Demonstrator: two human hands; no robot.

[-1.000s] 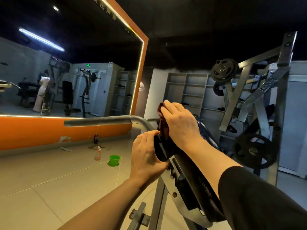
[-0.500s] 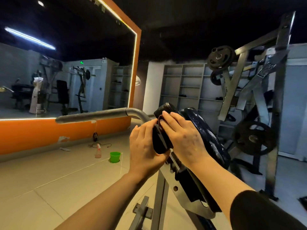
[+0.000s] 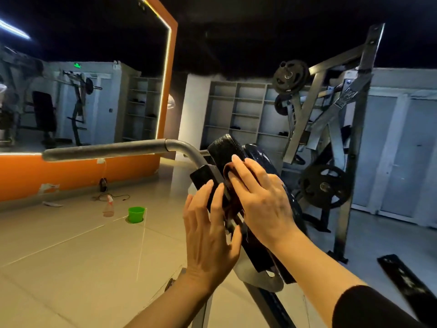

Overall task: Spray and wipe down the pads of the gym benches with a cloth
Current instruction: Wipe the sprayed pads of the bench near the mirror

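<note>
A tilted black bench pad [image 3: 225,147] stands on a grey steel frame in front of me. My right hand [image 3: 262,200] lies flat on a dark red cloth [image 3: 229,171] and presses it against the pad's side edge. Most of the cloth is hidden under that hand. My left hand [image 3: 208,235] has straight fingers resting against the left side of the pad's backing. A pink spray bottle [image 3: 108,207] stands on the floor far to the left.
A grey padded handle bar [image 3: 104,149] juts left from the bench frame. A green cup [image 3: 136,214] sits on the tiled floor beside the bottle. A weight-plate machine [image 3: 326,185] stands at right. A mirror wall [image 3: 82,95] with an orange frame lies left; shelves stand behind.
My right hand has slid the cloth down from the pad's top to its side edge. The left hand has loosened its grip and now lies flat lower on the backing.
</note>
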